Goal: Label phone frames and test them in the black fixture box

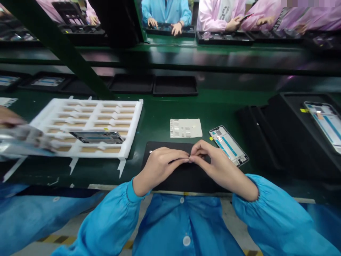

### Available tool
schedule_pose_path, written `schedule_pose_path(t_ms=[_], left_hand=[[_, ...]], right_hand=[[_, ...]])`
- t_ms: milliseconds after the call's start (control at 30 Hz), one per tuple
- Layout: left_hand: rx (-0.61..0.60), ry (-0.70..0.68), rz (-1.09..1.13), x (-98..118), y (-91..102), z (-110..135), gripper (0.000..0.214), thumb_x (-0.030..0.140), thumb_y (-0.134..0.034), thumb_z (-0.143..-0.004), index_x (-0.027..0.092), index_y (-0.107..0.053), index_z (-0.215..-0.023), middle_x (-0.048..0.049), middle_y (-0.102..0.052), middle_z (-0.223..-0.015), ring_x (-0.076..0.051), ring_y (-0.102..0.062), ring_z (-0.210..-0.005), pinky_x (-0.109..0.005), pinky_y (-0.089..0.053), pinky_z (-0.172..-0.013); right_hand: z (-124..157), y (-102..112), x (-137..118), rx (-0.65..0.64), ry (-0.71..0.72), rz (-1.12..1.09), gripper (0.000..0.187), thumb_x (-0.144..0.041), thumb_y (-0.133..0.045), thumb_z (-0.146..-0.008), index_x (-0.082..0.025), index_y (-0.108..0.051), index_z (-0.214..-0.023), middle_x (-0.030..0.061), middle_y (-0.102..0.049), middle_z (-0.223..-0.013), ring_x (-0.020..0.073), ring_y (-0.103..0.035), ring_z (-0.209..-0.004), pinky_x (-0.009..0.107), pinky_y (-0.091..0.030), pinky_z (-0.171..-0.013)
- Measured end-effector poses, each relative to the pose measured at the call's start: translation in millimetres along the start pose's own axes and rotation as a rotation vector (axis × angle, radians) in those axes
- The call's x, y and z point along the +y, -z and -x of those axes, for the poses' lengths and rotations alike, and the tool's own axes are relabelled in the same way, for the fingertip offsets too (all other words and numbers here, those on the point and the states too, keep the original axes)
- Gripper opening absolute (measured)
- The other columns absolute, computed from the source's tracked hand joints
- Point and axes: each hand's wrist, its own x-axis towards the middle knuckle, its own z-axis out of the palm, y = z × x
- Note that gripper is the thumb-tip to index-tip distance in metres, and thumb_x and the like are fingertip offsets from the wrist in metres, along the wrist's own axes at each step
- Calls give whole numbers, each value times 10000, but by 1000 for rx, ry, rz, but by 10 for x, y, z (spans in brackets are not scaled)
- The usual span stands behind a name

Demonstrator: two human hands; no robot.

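Observation:
Above a black mat (pixel 181 181), my left hand (pixel 163 161) and my right hand (pixel 213 163) meet fingertip to fingertip. Both are pinched closed; whatever lies between the fingers is too small to make out. Beside my right wrist lies a phone frame (pixel 226 144) with blue strips and a yellow tab, partly covered by that hand. Just beyond the mat is a pale sheet of small strip stickers (pixel 185 128), some of its rows bare.
To the left stands a white slotted foam tray (pixel 130 131) with one phone frame (pixel 97 137) upright in it. A neighbour's hand (pixel 10 117) holds a blurred, bagged item. Black trays (pixel 293 135) are stacked at right, another phone frame on top. Shallow black trays (pixel 175 86) line the back.

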Motion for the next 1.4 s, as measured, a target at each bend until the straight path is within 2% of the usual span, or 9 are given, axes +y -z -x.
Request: schedule_pose_path(t_ms=[133,333,633,800,933,1033,1167,1300,1400], left_hand=[[43,-27,-46,-23,-1,12,120,233,-615,-942,203,-723,-986,-1,-773,-1010,-156,-738,-904,-267,-556,-794],[-69,-14,-71,-41,37,-7,130,237,-621,-939,217,-723,-1016,22,-763,-1059,-149,-736,-931,-257,-554,-797],[-196,66,-125,7,67,-131,120,277,-616,-943,246,-720,-995,66,-765,-1036,-158,-738,-925,-266,-549,-800],[-24,-70,-162,-66,-6,-25,129,222,-616,-944,202,-683,-1053,5,-762,-1059,-158,-733,-940,-273,-545,-789],[34,-245,-247,-116,-38,98,207,86,-562,-945,165,-648,-1116,-48,-744,-1116,-167,-720,-971,-283,-534,-769],[-6,-249,-267,-169,-25,48,233,73,-508,-960,154,-647,-1129,-48,-747,-1102,-161,-725,-913,-280,-529,-730],[-158,42,-79,-375,13,-243,179,176,-557,-956,204,-711,-1042,-29,-740,-1134,-186,-711,-1037,-281,-548,-852],[-286,289,60,-617,47,-511,116,217,-647,-885,232,-755,-924,-21,-769,-1020,-247,-644,-1182,-269,-560,-811],[-336,345,115,-721,53,-563,126,203,-639,-874,229,-762,-868,-24,-777,-895,-262,-658,-1159,-236,-538,-684]], right_hand=[[170,-70,149,207,160,164,116,-207,-626,-920,-241,-573,-1017,5,-653,-1109,159,-607,-1049,308,-480,-910],[272,-178,353,367,275,187,114,-115,-641,-896,-206,-589,-938,15,-675,-909,150,-631,-870,294,-519,-799],[253,-176,405,335,496,497,331,5,-510,-911,-167,-648,-1158,100,-661,-1000,184,-580,-871,326,-515,-754],[252,-192,434,305,532,599,358,2,-469,-927,-140,-635,-1211,122,-651,-1032,196,-567,-896,346,-510,-780],[227,-139,386,280,508,500,343,-15,-477,-932,-163,-642,-1194,108,-643,-1044,186,-580,-920,332,-517,-791],[29,-9,324,252,412,338,218,-140,-566,-938,-202,-660,-1125,89,-627,-1076,190,-602,-988,326,-522,-836],[-619,120,385,310,242,361,82,-185,-561,-939,-195,-643,-945,42,-618,-905,171,-594,-844,307,-490,-767],[-1248,72,596,111,111,526,125,-123,-540,-907,-168,-630,-832,36,-589,-849,162,-566,-798,290,-432,-731],[-1417,18,705,51,103,563,152,-116,-516,-905,-165,-626,-813,42,-585,-838,168,-557,-798,289,-401,-715]])
